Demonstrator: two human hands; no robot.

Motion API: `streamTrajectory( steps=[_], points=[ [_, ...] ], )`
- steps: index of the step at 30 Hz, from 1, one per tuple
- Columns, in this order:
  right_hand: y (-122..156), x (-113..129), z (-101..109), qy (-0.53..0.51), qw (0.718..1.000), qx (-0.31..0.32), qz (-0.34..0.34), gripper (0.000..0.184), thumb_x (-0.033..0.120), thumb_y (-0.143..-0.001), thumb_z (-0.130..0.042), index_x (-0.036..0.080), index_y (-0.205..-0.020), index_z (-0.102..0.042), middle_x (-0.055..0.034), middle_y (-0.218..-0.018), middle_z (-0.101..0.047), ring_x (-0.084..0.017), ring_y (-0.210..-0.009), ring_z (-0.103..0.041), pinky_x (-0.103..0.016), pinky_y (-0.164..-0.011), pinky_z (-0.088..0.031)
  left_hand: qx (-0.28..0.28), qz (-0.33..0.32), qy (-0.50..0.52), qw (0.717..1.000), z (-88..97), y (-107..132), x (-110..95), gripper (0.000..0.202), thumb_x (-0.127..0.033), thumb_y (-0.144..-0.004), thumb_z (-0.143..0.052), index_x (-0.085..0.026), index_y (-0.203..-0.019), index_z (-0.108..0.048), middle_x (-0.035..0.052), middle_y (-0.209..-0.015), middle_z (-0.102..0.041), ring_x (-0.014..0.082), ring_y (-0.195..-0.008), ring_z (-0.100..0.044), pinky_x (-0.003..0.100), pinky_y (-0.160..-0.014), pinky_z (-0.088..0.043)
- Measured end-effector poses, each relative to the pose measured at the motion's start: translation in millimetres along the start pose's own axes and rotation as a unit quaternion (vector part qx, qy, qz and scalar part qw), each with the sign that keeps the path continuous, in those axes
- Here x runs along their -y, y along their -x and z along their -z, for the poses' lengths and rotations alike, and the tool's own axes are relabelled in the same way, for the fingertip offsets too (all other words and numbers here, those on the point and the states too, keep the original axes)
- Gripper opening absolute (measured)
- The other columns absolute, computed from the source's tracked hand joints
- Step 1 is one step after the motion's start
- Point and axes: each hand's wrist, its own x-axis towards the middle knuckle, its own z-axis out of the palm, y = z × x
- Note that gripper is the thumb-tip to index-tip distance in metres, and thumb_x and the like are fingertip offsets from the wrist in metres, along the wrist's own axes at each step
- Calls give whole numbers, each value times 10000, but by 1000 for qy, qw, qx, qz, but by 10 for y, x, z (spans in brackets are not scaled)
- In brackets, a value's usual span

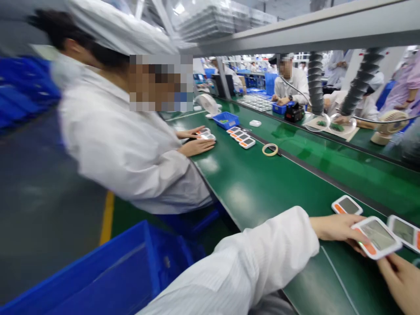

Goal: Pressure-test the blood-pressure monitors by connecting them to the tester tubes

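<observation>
My left hand (339,228), in a white sleeve, grips the left edge of a white handheld device (377,236) with a grey screen and an orange strip. The thumb lies over the orange strip, and the other fingers are underneath. At the lower right, my right hand (402,278) has its fingers closed at the near edge of the same device. A second device (347,205) of this kind lies on the green table just behind my left hand. Another device (404,232) is at the right, partly hidden by the held one.
A co-worker (131,144) in white sits to the left with both hands on similar devices (205,134). Farther along the table (236,192) are a row of devices (241,137), a tape roll (270,150) and a blue tray (226,120). A blue bin (98,271) stands lower left.
</observation>
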Motion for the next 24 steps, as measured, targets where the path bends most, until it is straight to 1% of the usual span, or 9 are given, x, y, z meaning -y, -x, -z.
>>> streamTrajectory(
  steps=[3, 5, 8, 10, 12, 15, 19, 22, 24],
  points=[
    [32, 410, 212, -44, 996, 30, 71, 412, 550, -945, -436, 249, -1013, -708, -74, -881, -730, -235, -704, -685, -318, -651, -541, -66, -41, -19, 997, 6, 81, -145, 662, -308, -562, -883, -166, -1160, -636, 40, -907, -672, 155, -752, -650, 244, -642, -524],
    [-4, 504, 320, -39, 996, 11, 81, 462, 556, -960, -435, 223, -1218, -626, -75, -995, -713, -208, -736, -672, -310, -693, -549, -136, -82, -58, 986, 84, 113, -257, 644, -297, -626, -824, -150, -1214, -605, 74, -973, -688, 170, -773, -655, 262, -670, -530],
    [-24, 308, 509, 58, 995, -70, 50, 486, 544, -964, -411, 179, -1217, -609, -108, -1092, -687, -251, -872, -670, -378, -806, -543, -243, -153, -157, 945, 282, 133, -396, 627, -271, -716, -719, -160, -1307, -544, 101, -1125, -683, 207, -887, -668, 298, -752, -543],
    [18, 60, 640, 160, 980, -113, 10, 513, 542, -944, -416, 130, -1164, -629, -161, -1118, -670, -327, -978, -645, -456, -874, -514, -333, -167, -272, 887, 424, 150, -447, 590, -249, -784, -622, -185, -1360, -512, 83, -1190, -673, 220, -981, -660, 320, -841, -534],
    [80, -155, 731, 237, 963, -120, -36, 576, 563, -920, -436, 77, -1167, -621, -218, -1091, -658, -379, -993, -631, -496, -868, -502, -397, -154, -362, 829, 548, 172, -462, 549, -235, -834, -538, -204, -1382, -506, 64, -1249, -656, 229, -1086, -630, 340, -944, -495],
    [154, -278, 760, 276, 953, -93, -86, 699, 627, -887, -474, 36, -1249, -571, -233, -993, -663, -384, -905, -641, -492, -809, -512, -420, -124, -417, 797, 682, 188, -440, 436, -254, -874, -488, -207, -1292, -600, 57, -1204, -675, 248, -1108, -614, 373, -1006, -450],
    [179, -226, 690, 293, 947, -79, -109, 773, 670, -817, -558, 88, -1325, -535, -238, -1117, -634, -424, -980, -606, -527, -774, -512, -426, -89, -479, 762, 743, 161, -417, 225, -258, -835, -546, -163, -915, -733, 92, -925, -681, 282, -990, -610, 446, -999, -443],
    [150, -241, 670, 273, 950, -75, -128, 726, 589, -769, -644, 142, -1330, -531, -228, -1153, -607, -439, -1036, -584, -542, -751, -513, -443, -107, -497, 738, 655, 143, -439, 256, -265, -832, -576, -120, -991, -716, 160, -1128, -618, 318, -1153, -525, 506, -1097, -344],
    [113, -247, 684, 229, 961, -87, -124, 746, 509, -731, -700, 113, -1333, -508, -218, -1090, -606, -410, -1028, -593, -524, -808, -516, -428, -127, -494, 746, 506, 135, -431, 312, -276, -871, -545, -112, -1096, -687, 170, -1220, -586, 308, -1199, -502, 490, -1115, -330]
  ],
)
